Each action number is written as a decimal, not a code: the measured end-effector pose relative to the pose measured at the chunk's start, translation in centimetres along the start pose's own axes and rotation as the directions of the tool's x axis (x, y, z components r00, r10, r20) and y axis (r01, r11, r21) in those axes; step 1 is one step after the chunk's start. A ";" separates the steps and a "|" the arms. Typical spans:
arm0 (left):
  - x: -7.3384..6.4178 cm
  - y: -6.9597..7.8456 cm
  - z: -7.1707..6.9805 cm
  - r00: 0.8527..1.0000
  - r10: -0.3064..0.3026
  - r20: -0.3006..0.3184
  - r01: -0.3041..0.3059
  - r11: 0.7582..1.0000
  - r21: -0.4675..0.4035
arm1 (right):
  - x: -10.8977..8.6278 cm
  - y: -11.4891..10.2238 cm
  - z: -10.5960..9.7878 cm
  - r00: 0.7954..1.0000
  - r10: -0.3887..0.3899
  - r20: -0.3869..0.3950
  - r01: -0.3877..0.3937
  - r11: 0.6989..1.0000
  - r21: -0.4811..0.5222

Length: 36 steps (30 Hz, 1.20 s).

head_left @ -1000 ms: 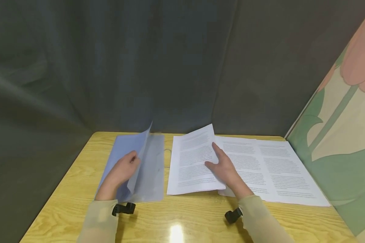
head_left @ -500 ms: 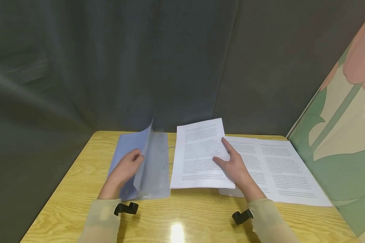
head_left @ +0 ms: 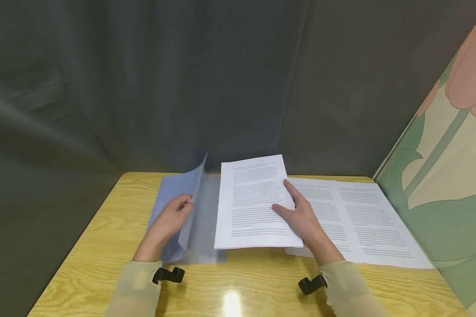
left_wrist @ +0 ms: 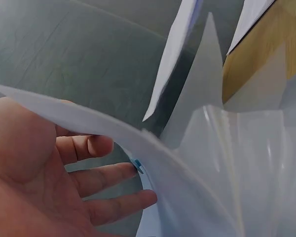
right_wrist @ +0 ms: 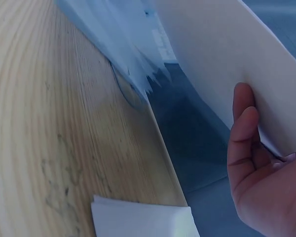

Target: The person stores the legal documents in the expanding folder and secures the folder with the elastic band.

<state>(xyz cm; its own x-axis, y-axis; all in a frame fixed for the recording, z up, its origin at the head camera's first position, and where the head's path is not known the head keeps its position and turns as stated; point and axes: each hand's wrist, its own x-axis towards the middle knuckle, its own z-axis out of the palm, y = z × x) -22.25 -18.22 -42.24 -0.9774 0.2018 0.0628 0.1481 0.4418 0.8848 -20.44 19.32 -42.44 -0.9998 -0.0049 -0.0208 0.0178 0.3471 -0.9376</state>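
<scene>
Left of centre on the yellow wood-grain table (head_left: 95,229), a translucent blue plastic folder (head_left: 172,187) is opened, its raised flap pinched by the left hand (head_left: 172,219). Just right of that, a stack of white printed sheets (head_left: 254,207) is held tilted off the table by the right hand (head_left: 304,221), thumb on top, fingers curled beneath. Further right, loose white printed pages (head_left: 374,224) are laid flat, partly hidden behind the stack.

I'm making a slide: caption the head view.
Left hand holds a bluish folder open; right hand grips printed sheets, more pages on the table.
</scene>
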 end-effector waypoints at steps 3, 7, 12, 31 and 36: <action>0.0 0.1 0.5 1.000 0.006 -0.001 -0.006 1.000 -0.008 | 0.0 0.1 0.5 1.000 0.002 0.010 -0.002 1.000 0.016; 0.1 0.3 1.3 1.000 0.009 -0.005 -0.009 1.000 -0.013 | 0.2 0.3 1.2 1.000 0.002 0.014 -0.002 1.000 0.020; 0.2 0.8 2.1 1.000 -0.004 -0.024 0.004 1.000 -0.009 | 0.6 0.4 1.8 1.000 0.001 0.017 -0.001 1.000 0.016; 0.3 1.9 4.1 0.996 -0.054 -0.074 0.054 0.999 0.000 | 1.4 0.9 3.9 0.999 0.032 0.005 -0.032 0.998 0.046; 0.5 2.0 4.5 0.996 -0.038 -0.079 0.038 0.999 0.002 | 1.4 0.6 4.5 0.999 0.053 0.005 -0.053 0.998 0.041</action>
<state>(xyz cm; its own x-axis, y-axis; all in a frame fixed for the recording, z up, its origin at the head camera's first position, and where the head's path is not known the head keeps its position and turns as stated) -21.78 -13.24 -42.49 -0.9912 0.1148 0.0656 0.1109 0.4512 0.8855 -21.80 15.35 -44.62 -0.9973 0.0087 -0.0722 0.0714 0.3077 -0.9488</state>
